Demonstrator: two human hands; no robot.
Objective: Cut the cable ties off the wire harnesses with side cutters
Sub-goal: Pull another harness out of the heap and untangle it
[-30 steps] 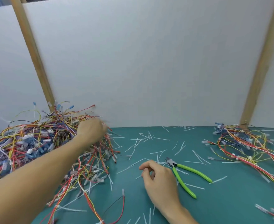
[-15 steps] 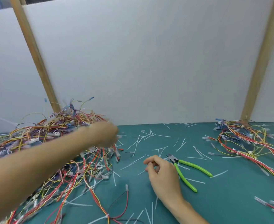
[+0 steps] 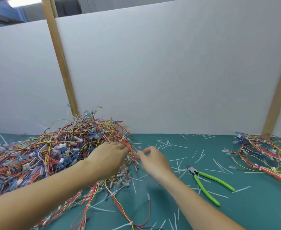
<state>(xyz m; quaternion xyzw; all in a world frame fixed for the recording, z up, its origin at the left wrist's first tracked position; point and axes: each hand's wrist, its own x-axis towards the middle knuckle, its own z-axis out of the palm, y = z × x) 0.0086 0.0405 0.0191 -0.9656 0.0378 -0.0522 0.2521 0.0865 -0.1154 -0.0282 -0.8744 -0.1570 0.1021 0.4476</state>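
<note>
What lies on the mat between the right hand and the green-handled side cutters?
In the head view, only scattered white cable tie offcuts on bare green mat lie between the right hand and the side cutters; no wires.

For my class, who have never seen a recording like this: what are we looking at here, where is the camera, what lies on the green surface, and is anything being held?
There is no machine: a person works with bare hands, filmed by a wide-angle camera worn on the head, looking forward and down. The left hand reaches into a big heap of coloured wire harnesses, and the right hand pinches at wires on the heap's edge; blur hides exactly what each grips. On the green mat lie green-handled side cutters, which nobody holds, many cut white cable-tie pieces, and a smaller bundle of harnesses at the right. White boards stand behind.
</note>
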